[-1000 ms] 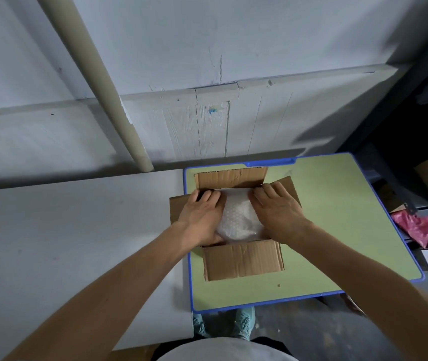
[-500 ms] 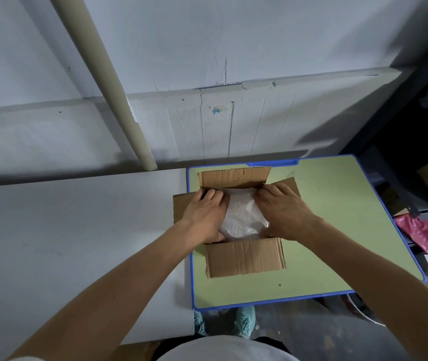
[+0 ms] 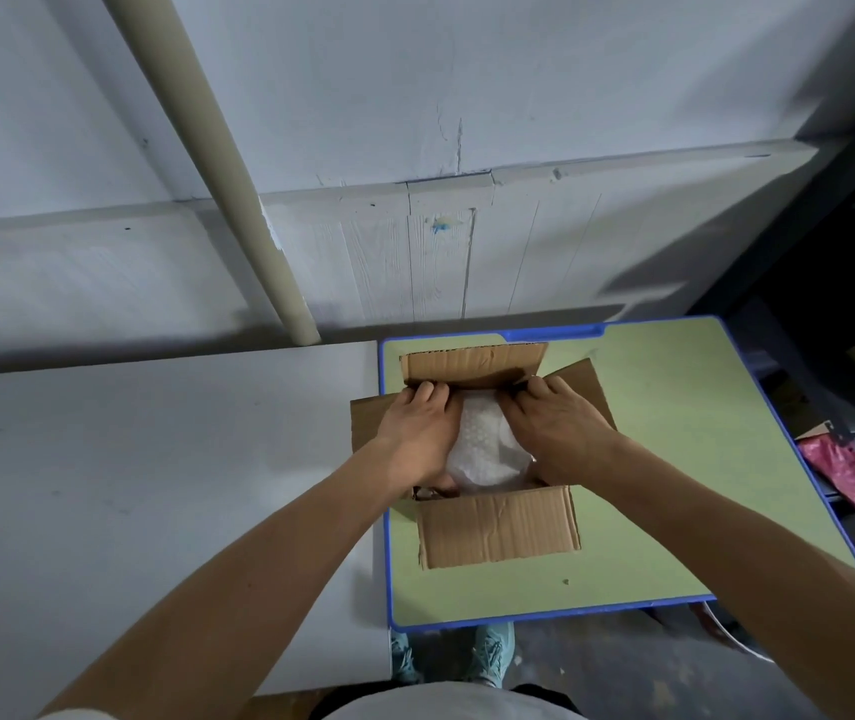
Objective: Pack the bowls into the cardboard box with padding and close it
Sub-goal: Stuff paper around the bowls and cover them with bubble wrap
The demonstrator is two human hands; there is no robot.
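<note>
A cardboard box (image 3: 498,532) stands open on a green table with a blue rim (image 3: 674,459), toward that table's left edge and nearer its far edge than its near one. All four flaps are spread: the far flap (image 3: 472,362) tilts up toward the wall, the near flap lies out toward the person, the left flap (image 3: 368,423) reaches over the seam onto the adjoining grey table (image 3: 155,485), and the right flap (image 3: 591,387) angles outward.

Inside the box, a white bubble-wrap bundle (image 3: 485,449) fills most of the opening; no bowl surface shows through the wrap, so whether the bowls lie within it cannot be told. A little dark clutter shows at the near-left inside corner, too small to identify.

The left hand (image 3: 417,433) lies palm down with fingers extended on the left side of the bundle, fingertips at the box's far inner edge, pressing rather than gripping. The right hand (image 3: 552,433) does the same on the right side, fingers spread flat over the wrap, closed on nothing.

A pink plastic bag (image 3: 851,467) lies beyond the green table's right edge.
</note>
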